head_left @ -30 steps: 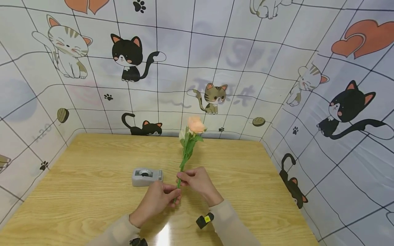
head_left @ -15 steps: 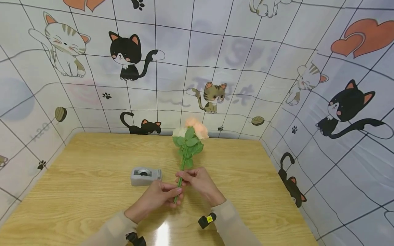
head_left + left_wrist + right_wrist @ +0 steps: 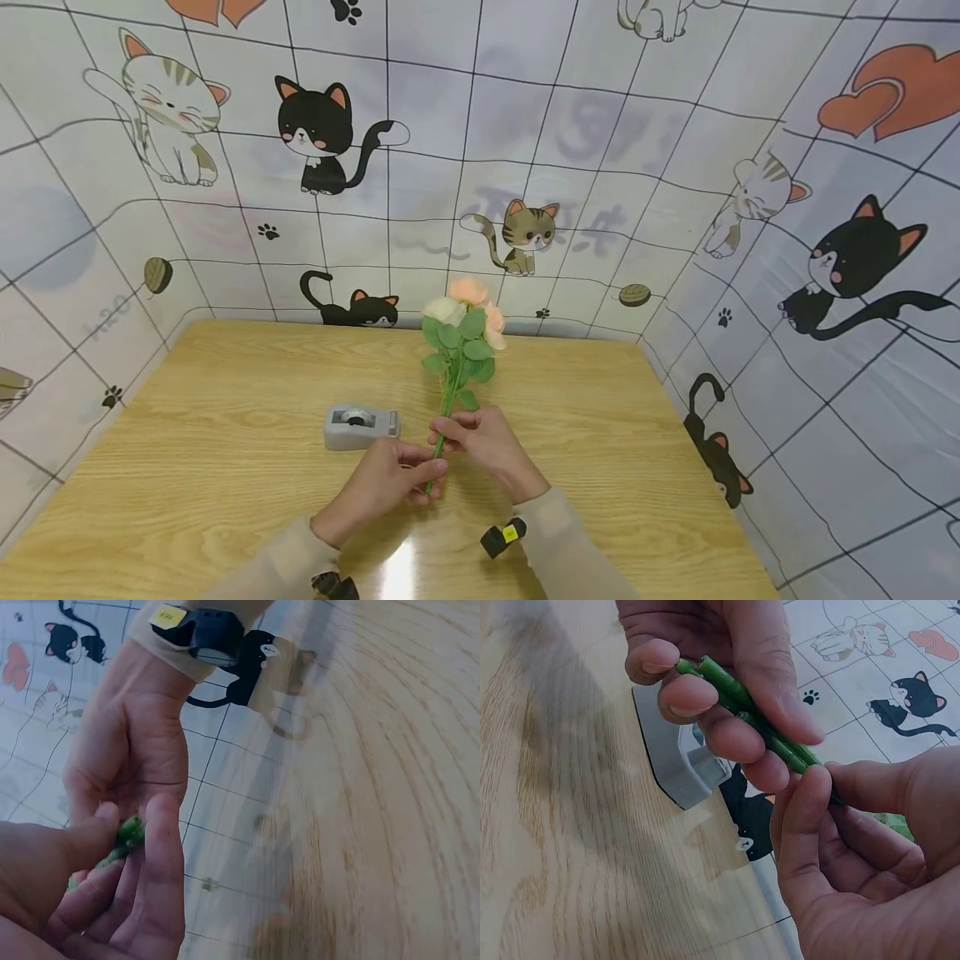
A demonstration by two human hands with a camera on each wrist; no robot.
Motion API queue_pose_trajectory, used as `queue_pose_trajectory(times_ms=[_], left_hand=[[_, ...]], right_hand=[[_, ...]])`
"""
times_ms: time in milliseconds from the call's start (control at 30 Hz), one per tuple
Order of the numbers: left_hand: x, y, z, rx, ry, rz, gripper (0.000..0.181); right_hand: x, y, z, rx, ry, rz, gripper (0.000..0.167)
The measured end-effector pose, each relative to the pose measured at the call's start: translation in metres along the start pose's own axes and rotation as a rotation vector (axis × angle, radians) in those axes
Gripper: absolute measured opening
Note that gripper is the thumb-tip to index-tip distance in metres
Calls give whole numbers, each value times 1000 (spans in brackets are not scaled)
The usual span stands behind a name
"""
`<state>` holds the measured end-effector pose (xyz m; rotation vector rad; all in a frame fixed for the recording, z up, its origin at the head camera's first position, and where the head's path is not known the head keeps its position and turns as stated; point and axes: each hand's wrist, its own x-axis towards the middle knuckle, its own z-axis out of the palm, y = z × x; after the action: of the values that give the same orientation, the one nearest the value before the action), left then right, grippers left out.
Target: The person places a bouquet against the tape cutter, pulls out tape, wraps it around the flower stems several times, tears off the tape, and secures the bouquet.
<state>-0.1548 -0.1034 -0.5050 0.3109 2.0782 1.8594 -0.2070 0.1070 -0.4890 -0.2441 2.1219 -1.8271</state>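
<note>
A small bunch of artificial-looking roses (image 3: 461,325), peach and cream with green leaves, stands tilted above the table in the head view. My left hand (image 3: 386,479) pinches the lower stems between thumb and fingers. Just above it, my right hand (image 3: 487,446) pinches the same stems. In the right wrist view several cut green stems (image 3: 739,694) lie together across the left fingers, their ends showing. Stem ends (image 3: 131,829) also peek out between the hands in the left wrist view. A grey tape dispenser (image 3: 362,427) sits on the table beyond my left hand.
The wooden table (image 3: 247,375) meets a cat-printed cloth wall (image 3: 427,192) at the back and on both sides. Each wrist wears a small black camera (image 3: 502,537). Light glares off the table's front part.
The flower heads have turned and spread, so the cream rose and more leaves now face the head camera. Both hands keep their hold on the stems, in nearly the same place.
</note>
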Motion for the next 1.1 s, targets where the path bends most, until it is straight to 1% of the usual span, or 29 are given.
queue_pose_trajectory(times_ms=[167, 300, 367, 433, 533, 667, 733, 800, 833, 867, 1000, 1067, 1100], left_hand=[[2, -4, -5, -81, -66, -34, 36], [4, -2, -5, -100, -73, -36, 35], [4, 0, -4, -79, -60, -19, 33], [4, 0, -3, -43, -33, -2, 31], [4, 1, -1, 24, 11, 36, 28], [4, 1, 2, 103, 60, 67, 27], [5, 2, 2, 149, 76, 83, 27], [6, 2, 2, 167, 73, 84, 29], [6, 2, 2, 159, 62, 77, 30], [7, 2, 1, 132, 42, 63, 32], [6, 4, 1, -3, -34, -7, 38], [5, 4, 1, -34, -44, -17, 37], [5, 5, 1, -29, -40, -11, 36]], right_hand=[[0, 1, -3, 33, -31, -5, 30], [2, 2, -3, 59, -30, -6, 33], [2, 2, -2, 62, -16, -5, 36], [1, 1, -1, 59, -3, -1, 36], [0, 0, 0, 28, 18, -8, 34], [0, -2, 0, -4, 31, -28, 34], [-1, -3, 0, 0, 33, -33, 35], [-1, -3, -2, 14, 29, -29, 36], [-2, -3, -2, 27, 24, -23, 36], [-2, -3, -3, 37, 19, -18, 35], [-1, -1, -4, 73, -9, -10, 34], [0, -1, -4, 76, -15, -6, 34], [-1, -1, -4, 67, -15, -12, 35]])
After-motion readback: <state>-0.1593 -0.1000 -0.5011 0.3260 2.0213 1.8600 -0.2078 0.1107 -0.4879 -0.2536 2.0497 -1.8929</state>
